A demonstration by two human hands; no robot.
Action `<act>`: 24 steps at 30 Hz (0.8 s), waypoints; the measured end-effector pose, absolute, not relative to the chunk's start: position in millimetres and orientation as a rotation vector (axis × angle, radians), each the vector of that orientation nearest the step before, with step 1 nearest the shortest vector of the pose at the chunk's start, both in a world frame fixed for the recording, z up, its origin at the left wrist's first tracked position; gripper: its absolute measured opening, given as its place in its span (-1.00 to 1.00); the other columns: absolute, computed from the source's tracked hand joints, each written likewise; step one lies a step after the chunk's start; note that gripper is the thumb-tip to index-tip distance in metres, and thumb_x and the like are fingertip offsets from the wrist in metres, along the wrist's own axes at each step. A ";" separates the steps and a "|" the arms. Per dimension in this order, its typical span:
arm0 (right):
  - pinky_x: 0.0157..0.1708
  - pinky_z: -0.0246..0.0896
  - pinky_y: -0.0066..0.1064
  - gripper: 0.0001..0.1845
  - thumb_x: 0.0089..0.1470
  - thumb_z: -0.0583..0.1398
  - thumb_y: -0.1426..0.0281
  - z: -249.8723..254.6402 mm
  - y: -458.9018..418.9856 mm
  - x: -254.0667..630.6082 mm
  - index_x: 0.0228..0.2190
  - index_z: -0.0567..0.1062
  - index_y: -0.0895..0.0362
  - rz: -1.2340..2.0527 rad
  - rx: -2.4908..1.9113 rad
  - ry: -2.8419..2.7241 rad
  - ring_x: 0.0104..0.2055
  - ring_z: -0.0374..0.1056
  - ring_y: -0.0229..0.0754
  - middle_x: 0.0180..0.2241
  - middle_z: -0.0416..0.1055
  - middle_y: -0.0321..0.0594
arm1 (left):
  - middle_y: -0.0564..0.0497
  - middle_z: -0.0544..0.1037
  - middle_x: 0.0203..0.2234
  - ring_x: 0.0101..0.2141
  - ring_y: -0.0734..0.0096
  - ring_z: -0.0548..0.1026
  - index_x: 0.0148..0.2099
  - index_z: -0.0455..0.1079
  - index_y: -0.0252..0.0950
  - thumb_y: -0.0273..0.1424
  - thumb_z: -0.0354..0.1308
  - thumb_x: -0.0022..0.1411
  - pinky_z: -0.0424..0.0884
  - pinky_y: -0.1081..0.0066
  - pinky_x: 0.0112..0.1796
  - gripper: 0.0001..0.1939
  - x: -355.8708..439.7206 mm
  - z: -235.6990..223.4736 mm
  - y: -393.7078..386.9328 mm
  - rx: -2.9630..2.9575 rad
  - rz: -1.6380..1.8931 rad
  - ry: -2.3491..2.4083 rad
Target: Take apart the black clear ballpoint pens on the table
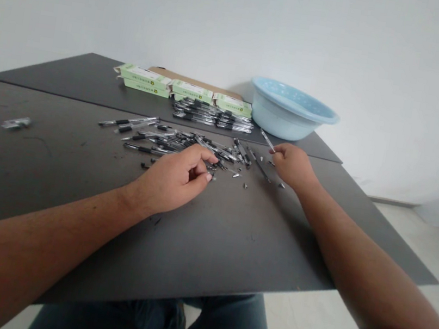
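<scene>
1. At the back of the table (pixel 197 260), green-and-white boxes (pixel 146 86) are showing dark lettering too small for me to read.
2. At the near edge of the scattered pens (pixel 145 148), my left hand (pixel 176 177) is holding its fingers bent toward the thumb; I cannot tell whether they're grasping anything.
3. Just in front of the blue basin (pixel 282 118), my right hand (pixel 291 164) is pointing forward, fingertips pinching a clear tube (pixel 267 140).

I see a dark grey table (pixel 210 251) carrying loose pens (pixel 173 140), small silvery tips (pixel 245 185), green boxes (pixel 192 90) and a blue basin (pixel 279 119).
</scene>
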State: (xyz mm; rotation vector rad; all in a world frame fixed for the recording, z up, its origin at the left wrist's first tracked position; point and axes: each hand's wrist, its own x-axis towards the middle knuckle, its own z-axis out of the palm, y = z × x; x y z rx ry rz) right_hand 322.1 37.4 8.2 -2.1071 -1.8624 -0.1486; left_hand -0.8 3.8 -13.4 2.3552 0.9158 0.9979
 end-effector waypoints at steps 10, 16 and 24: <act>-0.24 0.29 -0.30 -0.58 0.37 -0.09 0.25 3.1 38.8 344.0 0.00 0.45 0.16 0.087 -1.961 -1.790 -0.31 0.49 -0.04 -0.35 0.60 -0.08 | 0.16 0.49 -0.48 -0.46 0.47 0.48 0.10 0.31 -0.27 -0.39 0.11 0.34 0.37 0.44 -0.30 -0.70 -1.0 -14.5 4.5 2.359 0.986 0.905; -0.22 0.30 -0.31 -0.69 0.12 0.14 0.42 4.9 34.6 334.4 -0.08 0.48 0.13 -0.007 -2.069 -1.805 -0.18 0.51 0.01 -0.20 0.62 -0.08 | 0.16 0.49 -0.47 -0.44 0.46 0.49 0.11 0.31 -0.26 -0.39 0.11 0.34 0.37 0.44 -0.33 -0.70 -0.8 -14.9 4.7 2.349 0.978 0.897; -0.24 0.27 -0.34 -0.75 0.07 0.22 0.37 0.3 30.5 322.3 -0.16 0.52 0.10 -0.104 -2.124 -2.101 -0.18 0.52 0.00 -0.21 0.63 -0.10 | 0.17 0.49 -0.47 -0.45 0.48 0.49 0.10 0.30 -0.26 -0.41 0.11 0.34 0.36 0.43 -0.29 -0.70 -1.4 -15.5 5.1 2.384 0.972 0.889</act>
